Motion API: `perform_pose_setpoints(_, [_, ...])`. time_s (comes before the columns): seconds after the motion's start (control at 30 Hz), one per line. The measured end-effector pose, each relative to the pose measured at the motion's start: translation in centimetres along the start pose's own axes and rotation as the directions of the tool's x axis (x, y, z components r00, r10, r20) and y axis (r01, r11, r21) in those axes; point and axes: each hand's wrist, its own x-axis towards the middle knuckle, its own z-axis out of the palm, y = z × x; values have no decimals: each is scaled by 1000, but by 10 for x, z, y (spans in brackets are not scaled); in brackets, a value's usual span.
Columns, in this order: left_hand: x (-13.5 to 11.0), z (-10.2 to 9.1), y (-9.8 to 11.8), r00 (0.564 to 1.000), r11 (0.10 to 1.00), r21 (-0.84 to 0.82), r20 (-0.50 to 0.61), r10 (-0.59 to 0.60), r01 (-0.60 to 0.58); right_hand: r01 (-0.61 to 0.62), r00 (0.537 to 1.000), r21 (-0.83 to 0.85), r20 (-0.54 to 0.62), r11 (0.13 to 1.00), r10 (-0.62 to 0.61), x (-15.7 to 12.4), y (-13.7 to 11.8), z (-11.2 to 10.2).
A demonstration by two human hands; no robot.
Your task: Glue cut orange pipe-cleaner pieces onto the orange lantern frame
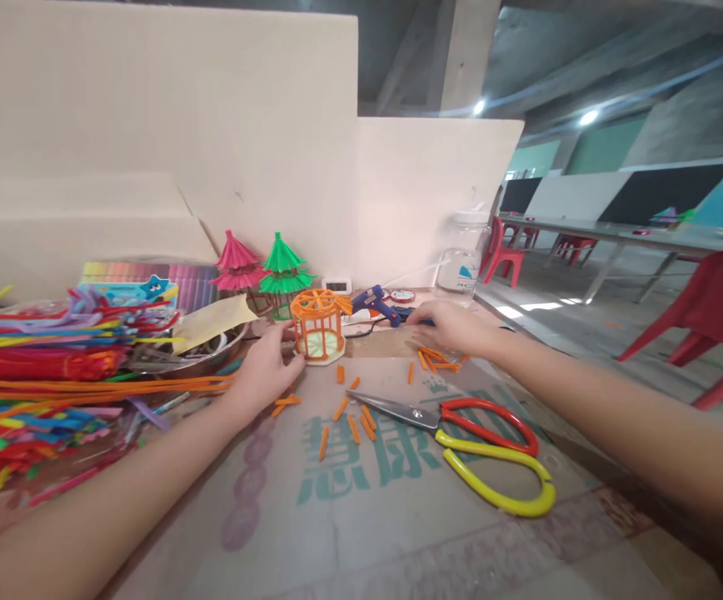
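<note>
An orange pipe-cleaner cage-like model [318,323] with a spoked top and pale base stands at the middle of the table. My left hand [269,360] holds its left side between thumb and fingers. At the back, a blue glue gun [371,302] lies with its nozzle to the left. My right hand [452,327] is closed at the dark handle end of it; the fingertips are partly hidden. Short orange pieces [353,429] are scattered in front of the model, with a small pile [437,360] under my right hand. Large scissors [421,414] with red and yellow handles lie slightly open nearby.
Bundles of coloured pipe cleaners [17,358] and a metal bowl [192,364] fill the left side. A pink tree-like model [235,265] and a green one [281,271] stand behind. A plastic bottle [461,254] is at the back right, before a cardboard screen [424,192].
</note>
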Motion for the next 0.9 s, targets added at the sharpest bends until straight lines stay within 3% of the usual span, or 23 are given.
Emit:
perform_pose_setpoints(0.17, [0,0,4,999,998,25,-6,52,-52,322,943,59,67,945,-325,-33,-18,7])
perform_pose_setpoints(0.3, [0,0,5,999,1000,19,36,1,-2,326,944,49,42,944,-328,-39,-24,23])
perform_pose_setpoints(0.43, [-1,-1,7,995,997,-37,64,-72,75,270,963,44,-17,962,-269,-39,-16,36])
perform_pose_setpoints(0.57, [-3,-4,12,989,992,-54,91,-113,118,64,993,219,-109,974,-41,-34,2,41])
perform_pose_setpoints(0.77, [1,-4,17,996,998,-28,72,-45,47,-54,977,434,-162,899,137,-18,24,19])
perform_pose_setpoints(0.83, [3,-4,16,995,997,18,77,-71,70,-104,989,583,-21,806,143,-20,26,6])
perform_pose_setpoints(0.9, [3,-4,14,993,994,43,61,-104,101,-256,958,731,279,632,65,-25,26,-4])
